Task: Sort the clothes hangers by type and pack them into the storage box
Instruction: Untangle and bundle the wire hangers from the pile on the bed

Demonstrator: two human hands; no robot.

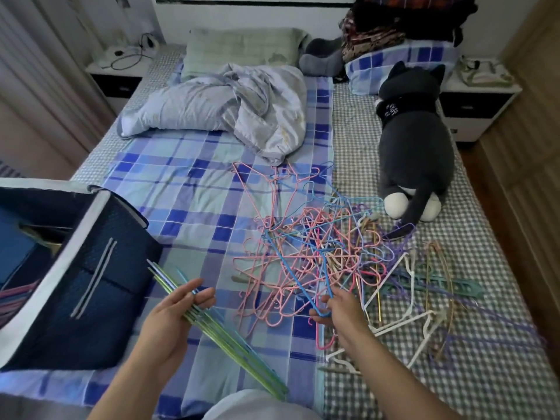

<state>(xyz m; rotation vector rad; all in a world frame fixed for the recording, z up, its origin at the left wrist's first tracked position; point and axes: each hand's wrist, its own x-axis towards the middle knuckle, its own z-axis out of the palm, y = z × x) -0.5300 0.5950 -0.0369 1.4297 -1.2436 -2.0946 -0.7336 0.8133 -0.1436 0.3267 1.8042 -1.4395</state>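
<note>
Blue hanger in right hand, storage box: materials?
Blue hanger: probably coated wire, judging by its thin, evenly coloured rod. Storage box: navy woven fabric with pale trim; walls sag, so soft-sided.

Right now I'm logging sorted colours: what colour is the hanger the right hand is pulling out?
Blue: the right hand grips a blue hanger, clearest in the head view.

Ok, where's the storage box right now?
The storage box sits on the bed's left edge in the head view, just left of the left hand, open, with some hangers already inside.
</note>
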